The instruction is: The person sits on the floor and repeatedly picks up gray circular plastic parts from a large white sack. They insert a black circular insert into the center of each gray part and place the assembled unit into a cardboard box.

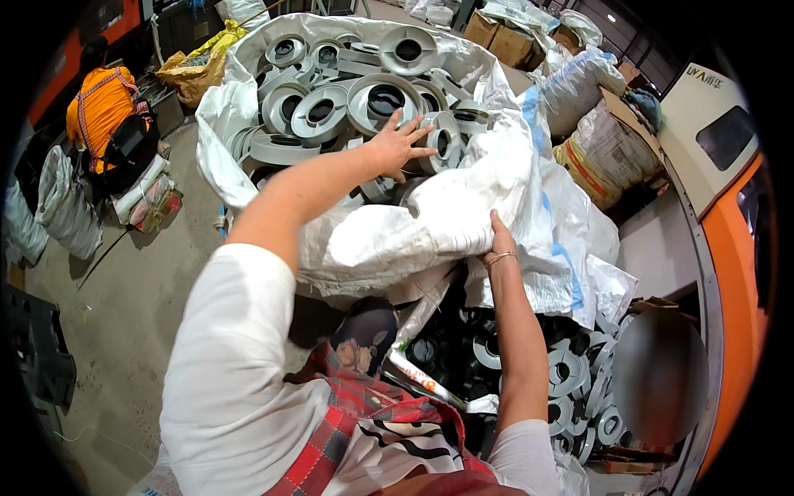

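A big white woven sack (217, 136) stands in front of me, filled with grey round plastic parts (320, 110) that have dark centres. My left hand (400, 147) reaches over the near rim with fingers spread, resting on or just above the parts; contact is hard to tell. Lower and to the right, my right hand (501, 240) is closed on the sack's folded white edge, thumb upward, its other fingers hidden behind the fabric. Below my right forearm lie more grey rings (566, 372) beside black parts (423, 351).
An orange and cream machine (732, 240) borders the right side. Stuffed sacks (608, 149) and cardboard boxes (499, 41) crowd the back right. At left, a person in orange (103, 112) is near a white bag (69, 202). A dark plastic stool (37, 347) stands lower left.
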